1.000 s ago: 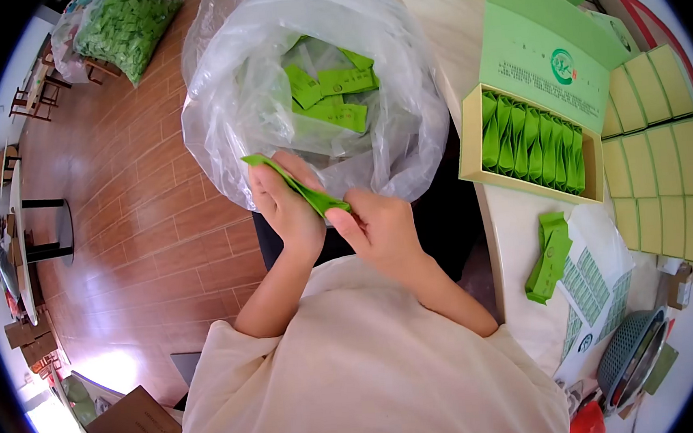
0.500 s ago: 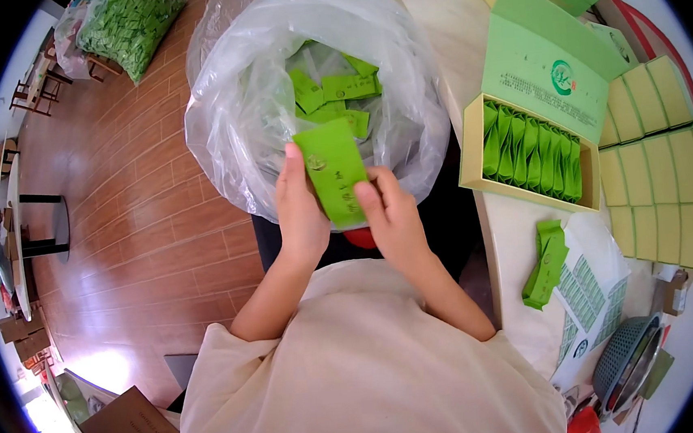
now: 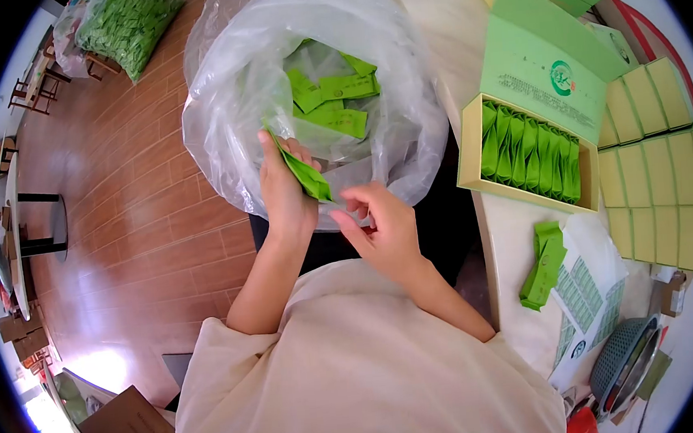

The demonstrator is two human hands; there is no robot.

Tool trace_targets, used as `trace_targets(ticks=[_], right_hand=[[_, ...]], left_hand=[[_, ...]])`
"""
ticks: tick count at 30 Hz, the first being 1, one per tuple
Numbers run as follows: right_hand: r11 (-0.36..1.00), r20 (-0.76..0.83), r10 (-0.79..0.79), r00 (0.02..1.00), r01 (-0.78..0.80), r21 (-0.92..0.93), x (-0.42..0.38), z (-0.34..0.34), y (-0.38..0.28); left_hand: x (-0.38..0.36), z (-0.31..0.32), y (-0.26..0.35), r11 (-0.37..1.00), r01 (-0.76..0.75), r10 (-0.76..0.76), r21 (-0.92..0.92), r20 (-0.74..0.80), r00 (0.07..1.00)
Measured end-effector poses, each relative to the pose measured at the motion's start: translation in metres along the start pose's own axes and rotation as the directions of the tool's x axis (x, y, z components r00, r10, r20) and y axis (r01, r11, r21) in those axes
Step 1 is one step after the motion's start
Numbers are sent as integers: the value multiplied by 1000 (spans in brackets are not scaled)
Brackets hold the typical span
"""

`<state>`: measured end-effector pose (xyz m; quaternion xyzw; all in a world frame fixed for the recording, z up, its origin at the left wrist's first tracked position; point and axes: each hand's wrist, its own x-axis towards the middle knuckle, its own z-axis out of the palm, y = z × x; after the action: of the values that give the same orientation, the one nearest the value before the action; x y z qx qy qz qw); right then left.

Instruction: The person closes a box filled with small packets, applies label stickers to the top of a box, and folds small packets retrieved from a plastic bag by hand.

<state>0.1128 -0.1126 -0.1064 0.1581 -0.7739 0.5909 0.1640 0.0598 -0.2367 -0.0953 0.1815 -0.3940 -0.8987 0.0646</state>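
In the head view, my left hand is clamped on a green packet, thumb on one side and fingers on the other, with the packet tilted edge-up over the near rim of the clear bag. My right hand sits just beside the packet's near end, its thumb and curled fingers apart, and I see nothing between them. To handle this well, I would judge, the left grip wants to be light and flat along the sides — the wrapper looks soft and likely to crease — while the right works only at the end, leaving the middle unpressed. The bag gapes wide, with several loose packets lying across one another at the bottom. To the right on the tabletop, a pale box with its green lid raised holds a row of upright packets, with a narrow gap at its right end. Far left, a bulging sack is packed with green pieces, too small to tell apart.
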Motion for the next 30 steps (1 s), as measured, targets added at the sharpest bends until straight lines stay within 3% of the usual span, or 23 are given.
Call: trace_targets(ticks=[1, 3, 5, 8, 15, 17, 18, 20, 21, 23, 27, 30], right_hand=[[993, 4, -92, 996, 92, -71, -1, 1, -1], [993, -5, -91, 996, 90, -79, -3, 4, 0], [962, -7, -218, 976, 213, -173, -2, 5, -1], [959, -75, -238, 968, 223, -176, -2, 11, -2], [956, -56, -244, 968, 230, -183, -1, 12, -5], [995, -33, -101, 994, 100, -28, -3, 13, -6], [995, -32, -100, 994, 99, -30, -4, 12, -9], [962, -6, 247, 969, -245, 124, -4, 9, -18], [962, -4, 247, 969, -245, 123, -2, 6, -18], [943, 166, 331, 929, -332, -24, 2, 0, -16], [948, 237, 317, 918, -297, -116, 1, 9, -9], [960, 180, 269, 946, -248, -130, -4, 12, -3]], left_hand=[[0, -2, 0, 1000, 3, -3, 5, 1, 1000], [1, -6, -3, 997, -12, 15, -74, 38, 999], [0, -5, -3, 996, -25, 28, -81, 35, 999], [-3, -5, -2, 995, -51, 55, -89, 42, 998], [-13, -2, -8, 991, -111, 113, -71, 27, 993], [-9, -5, -5, 988, -104, 109, -117, 36, 993], [-7, -7, -3, 982, -97, 106, -162, 44, 993], [-4, -10, 0, 975, -138, 147, -175, 42, 988], [-3, -10, 1, 966, -179, 190, -184, 39, 981], [-9, -5, 0, 957, -256, 262, -135, 25, 965], [-20, 0, -7, 887, -461, 458, 19, 88, 885], [-21, -5, -7, 923, -383, 383, -21, 104, 918]])
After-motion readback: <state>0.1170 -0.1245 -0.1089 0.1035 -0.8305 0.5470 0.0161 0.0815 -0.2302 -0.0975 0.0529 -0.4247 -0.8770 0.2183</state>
